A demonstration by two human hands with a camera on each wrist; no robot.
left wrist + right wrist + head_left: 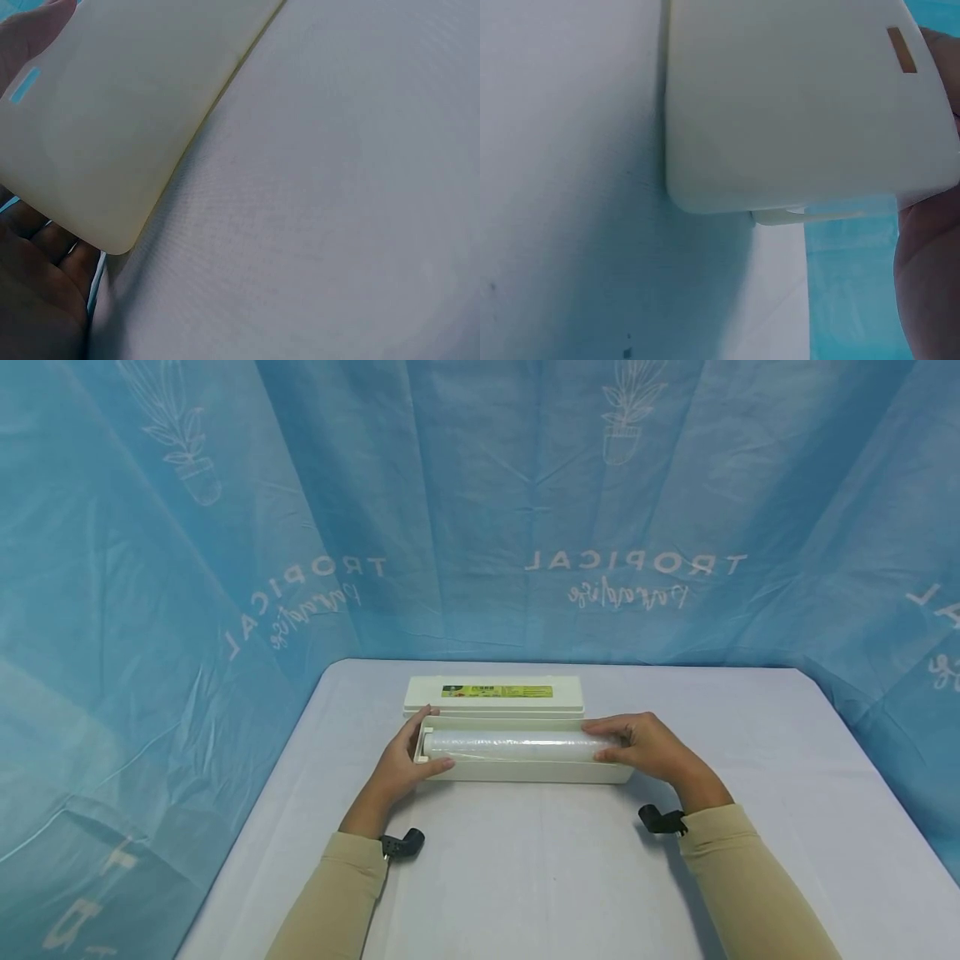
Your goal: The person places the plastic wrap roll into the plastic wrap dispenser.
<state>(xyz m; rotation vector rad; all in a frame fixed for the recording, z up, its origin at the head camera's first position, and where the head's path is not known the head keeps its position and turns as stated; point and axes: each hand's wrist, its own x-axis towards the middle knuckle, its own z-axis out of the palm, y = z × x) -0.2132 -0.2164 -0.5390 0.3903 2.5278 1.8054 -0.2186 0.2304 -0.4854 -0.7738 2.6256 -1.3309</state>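
Note:
A long white cling film dispenser box [536,772] lies open across the table, with a roll of cling film [517,744] inside it. My left hand [401,767] grips the box's left end, thumb over the front edge and fingers behind. At the other end, my right hand [651,747] reaches over the box and holds the roll's right end between thumb and fingers. The hand covers that end of the roll. The left wrist view shows the box's front wall [142,112] close up; the right wrist view shows its plain right end [795,112].
Right behind the box lies its white lid [495,704], bearing a yellow-green label [497,691]. A white cloth covers the table [540,877]. Blue printed curtains [480,510] hang along the back and sides of the table.

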